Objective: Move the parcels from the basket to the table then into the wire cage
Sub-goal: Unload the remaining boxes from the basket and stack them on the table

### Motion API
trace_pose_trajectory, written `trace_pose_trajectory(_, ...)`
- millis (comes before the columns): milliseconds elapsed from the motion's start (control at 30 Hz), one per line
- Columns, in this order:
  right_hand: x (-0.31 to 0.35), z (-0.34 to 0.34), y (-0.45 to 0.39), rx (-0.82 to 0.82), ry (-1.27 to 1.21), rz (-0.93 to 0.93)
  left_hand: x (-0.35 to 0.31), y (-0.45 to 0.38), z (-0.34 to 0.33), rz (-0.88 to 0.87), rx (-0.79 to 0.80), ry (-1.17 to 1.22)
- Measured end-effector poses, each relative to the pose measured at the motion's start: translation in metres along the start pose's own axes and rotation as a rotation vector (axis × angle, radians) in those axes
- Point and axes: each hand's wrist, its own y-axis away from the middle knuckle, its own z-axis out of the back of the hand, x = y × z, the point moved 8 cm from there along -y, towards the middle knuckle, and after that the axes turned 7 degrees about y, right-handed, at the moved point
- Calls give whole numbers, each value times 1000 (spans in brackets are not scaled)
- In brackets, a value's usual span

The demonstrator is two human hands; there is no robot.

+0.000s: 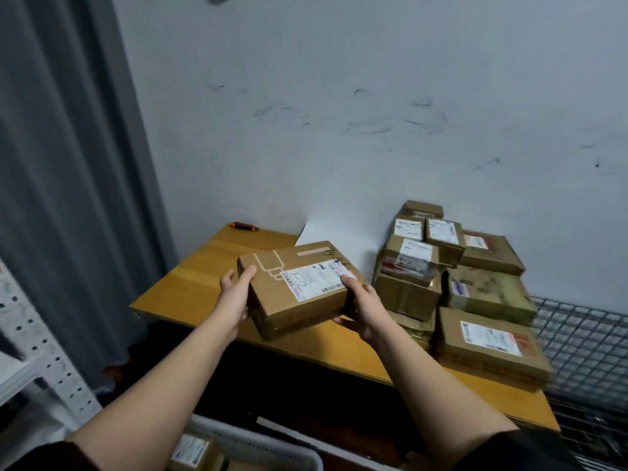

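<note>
Parcel [299, 287] between both hands

A labelled brown parcel [299, 287] tilts above the wooden table [204, 266], beside stacked parcels [475, 287] near the wire cage [584, 338]

Open room left, crowded right
Lay bare on the desk [204, 266] left half; blocked on the right by stacked parcels [452, 277], behind by the wall [339, 130], beside by the wire cage [584, 338].
</note>
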Motion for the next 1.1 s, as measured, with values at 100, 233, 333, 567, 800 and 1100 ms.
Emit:
trace_pose_trajectory(100,18,45,2,-88,-59,45,7,16,-54,23,56,34)
trace_pose_trajectory(233,46,112,-3,-171,-66,108,21,41,-129,25,144,-45)
trace_pose_trajectory(333,68,157,-7,-202,-50,137,25,55,-182,0,174,-13)
trace_pose_trajectory(567,101,245,-20,-267,1,111,17,57,-272,-10,114,-32)
trace_pose_trajectory(800,128,297,-41,-315,29,161,-2,41,-341,-91,188,-68)
trace_pose_trajectory(1100,179,326,-106,-338,47,217,-25,-23,-416,-110,293,-87)
